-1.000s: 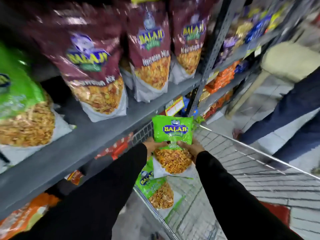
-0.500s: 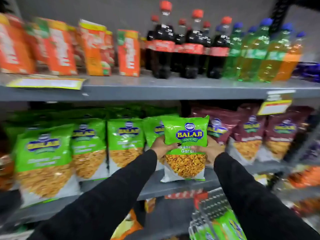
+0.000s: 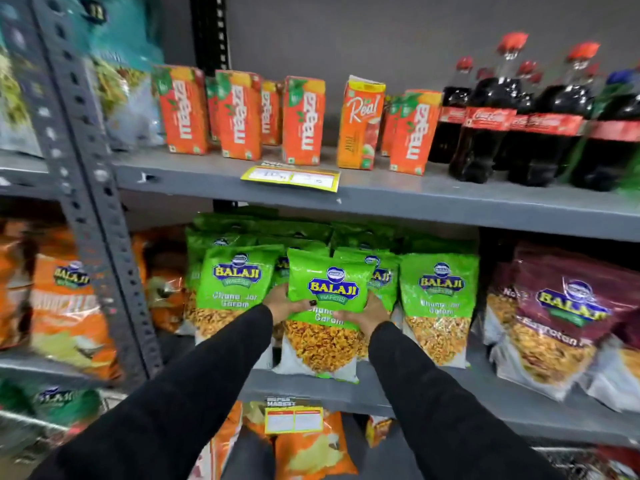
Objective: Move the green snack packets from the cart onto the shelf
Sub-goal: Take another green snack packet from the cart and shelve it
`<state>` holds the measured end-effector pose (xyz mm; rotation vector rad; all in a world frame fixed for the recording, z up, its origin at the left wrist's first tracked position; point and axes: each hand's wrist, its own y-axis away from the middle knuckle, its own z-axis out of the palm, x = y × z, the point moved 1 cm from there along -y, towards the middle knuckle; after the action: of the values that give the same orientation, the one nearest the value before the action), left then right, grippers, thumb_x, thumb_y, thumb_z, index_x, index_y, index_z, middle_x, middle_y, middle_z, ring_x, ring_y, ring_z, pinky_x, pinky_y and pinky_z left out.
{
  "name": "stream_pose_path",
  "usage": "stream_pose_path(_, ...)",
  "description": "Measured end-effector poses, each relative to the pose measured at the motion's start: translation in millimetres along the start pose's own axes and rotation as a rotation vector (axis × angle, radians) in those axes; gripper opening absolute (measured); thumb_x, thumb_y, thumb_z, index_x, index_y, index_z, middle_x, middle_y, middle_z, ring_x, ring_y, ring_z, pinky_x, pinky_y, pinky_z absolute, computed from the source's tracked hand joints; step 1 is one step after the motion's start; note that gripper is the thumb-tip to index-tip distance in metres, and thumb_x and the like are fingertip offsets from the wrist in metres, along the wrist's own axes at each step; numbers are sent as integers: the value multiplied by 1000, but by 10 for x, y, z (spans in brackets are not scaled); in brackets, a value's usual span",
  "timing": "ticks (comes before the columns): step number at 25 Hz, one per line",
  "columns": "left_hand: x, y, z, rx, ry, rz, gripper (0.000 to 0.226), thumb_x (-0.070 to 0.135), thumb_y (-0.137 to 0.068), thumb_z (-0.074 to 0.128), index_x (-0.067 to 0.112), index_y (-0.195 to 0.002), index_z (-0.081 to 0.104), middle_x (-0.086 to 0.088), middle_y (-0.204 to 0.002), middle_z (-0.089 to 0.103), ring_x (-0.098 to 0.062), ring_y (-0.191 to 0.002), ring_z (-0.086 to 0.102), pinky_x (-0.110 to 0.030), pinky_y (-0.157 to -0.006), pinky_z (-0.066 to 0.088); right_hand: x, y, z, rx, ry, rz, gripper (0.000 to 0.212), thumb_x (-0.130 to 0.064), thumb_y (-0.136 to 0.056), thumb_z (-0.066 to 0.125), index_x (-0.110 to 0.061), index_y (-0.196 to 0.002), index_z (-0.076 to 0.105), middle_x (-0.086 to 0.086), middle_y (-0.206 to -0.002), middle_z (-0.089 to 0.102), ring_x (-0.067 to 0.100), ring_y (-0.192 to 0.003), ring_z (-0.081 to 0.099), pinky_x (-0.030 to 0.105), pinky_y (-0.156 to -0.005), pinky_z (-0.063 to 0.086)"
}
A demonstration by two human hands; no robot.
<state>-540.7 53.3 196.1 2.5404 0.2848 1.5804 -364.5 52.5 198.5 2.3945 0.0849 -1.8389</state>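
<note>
At the middle shelf (image 3: 346,391), head view: green Balaji packet (image 3: 327,306) now stands upright with its bottom edge at the shelf front, moved leftward along the green row from half a second ago. Left hand (image 3: 282,303) and right hand (image 3: 367,315) clamp its two sides, fingers curled on the bag. Placement looks nearly done; release remains. Counts: one packet in hand; four green packets showing faces behind, more likely hidden in the back rows. Cart mostly out of frame.
</note>
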Motion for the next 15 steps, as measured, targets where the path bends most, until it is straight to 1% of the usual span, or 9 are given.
stream_pose_path(3,-137,-9,-8,37,46,-55,90,32,-81,68,0,-146,14,-21,-155,18,-33,-142,23,-44,-119,23,65,-71,104,18,4,17,84,-6,-70,76,-2,-139,28,14,-146,39,28,-135,36,33,-109,30)
stream_pose_path(5,-168,-55,1,56,75,-51,89,29,-81,68,0,-146,14,-20,-156,17,-33,-142,21,-44,-119,22,79,-86,132,26,33,7,90,-13,-65,81,-4,-139,30,11,-145,40,26,-134,38,37,-112,30)
stream_pose_path(7,-91,-29,24,96,92,-22,87,23,-82,68,0,-146,14,-20,-156,18,-32,-143,22,-42,-118,22,109,-96,104,23,49,-2,89,-16,-64,82,-4,-137,32,2,-137,44,17,-126,41,38,-112,32)
stream_pose_path(8,-30,-2,56,136,102,5,88,21,-82,68,0,-146,12,-19,-156,18,-31,-143,22,-41,-117,22,111,-92,83,23,62,-16,82,-13,-67,80,-2,-134,35,-3,-127,44,13,-118,40,37,-109,33)
stream_pose_path(9,39,33,95,186,114,46,90,19,-81,69,1,-147,10,-18,-156,18,-30,-143,22,-39,-117,22,132,-99,39,25,61,-16,74,-11,-69,78,-2,-131,38,-2,-117,45,13,-111,41,35,-103,37)
stream_pose_path(11,165,120,186,334,161,163,96,15,-77,74,3,-147,9,-17,-156,18,-28,-143,21,-37,-117,22,155,-85,-93,46,50,-9,61,-11,-72,76,-3,-123,45,5,-104,52,19,-100,50,36,-91,46)
stream_pose_path(12,225,151,265,428,130,220,100,17,-74,76,4,-147,8,-18,-156,15,-28,-144,18,-37,-118,20,178,-64,-215,66,41,0,55,-11,-73,75,-4,-120,47,7,-98,56,21,-94,54,36,-84,50)
stream_pose_path(14,354,230,460,587,-16,294,108,26,-70,78,3,-147,6,-19,-156,9,-30,-145,9,-44,-119,16,243,-11,-493,109,3,24,42,-6,-77,70,-6,-114,49,6,-87,59,16,-75,60,28,-61,52)
stream_pose_path(15,442,275,609,623,-67,350,109,30,-69,78,2,-147,8,-19,-157,8,-31,-146,6,-46,-119,14,285,39,-678,155,-37,50,36,-1,-79,66,-7,-111,49,3,-80,57,8,-62,61,22,-49,49)
